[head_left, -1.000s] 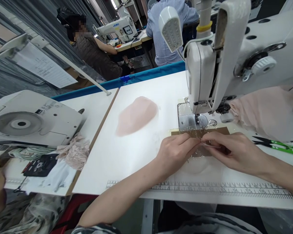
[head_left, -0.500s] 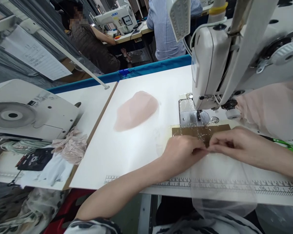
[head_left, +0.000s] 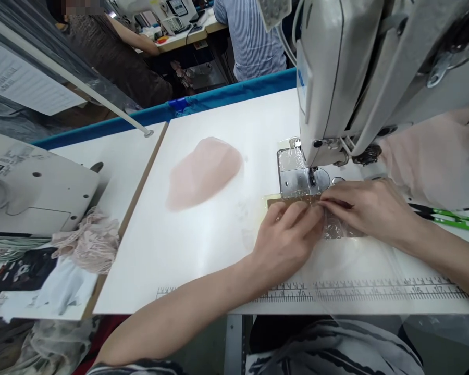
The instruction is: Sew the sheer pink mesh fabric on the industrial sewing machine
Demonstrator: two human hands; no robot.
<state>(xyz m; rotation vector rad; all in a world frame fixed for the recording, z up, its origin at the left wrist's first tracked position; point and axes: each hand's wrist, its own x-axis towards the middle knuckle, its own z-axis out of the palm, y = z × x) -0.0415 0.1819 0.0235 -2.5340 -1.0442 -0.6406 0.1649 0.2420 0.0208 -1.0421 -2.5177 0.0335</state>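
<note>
My left hand (head_left: 285, 239) and my right hand (head_left: 365, 208) meet fingertip to fingertip just in front of the sewing machine's needle plate (head_left: 297, 179). Both pinch the edge of a sheer, nearly see-through piece of fabric (head_left: 347, 260) that lies over the table and hangs off its front edge. A brown taped patch (head_left: 275, 202) sits under the fingers. The white sewing machine head (head_left: 347, 67) stands right above them.
A pale pink fabric piece (head_left: 205, 172) lies on the white table (head_left: 187, 245) to the left. Green-handled snips (head_left: 447, 216) lie at the right, with pink cloth (head_left: 437, 156) behind. A printed ruler (head_left: 375, 291) runs along the front edge. Another machine (head_left: 27, 192) and pink scraps (head_left: 89, 242) sit far left. Two people work behind.
Both hands have slid forward with the sheer fabric, up to the needle plate. The camera has tipped down and closer to the machine.
</note>
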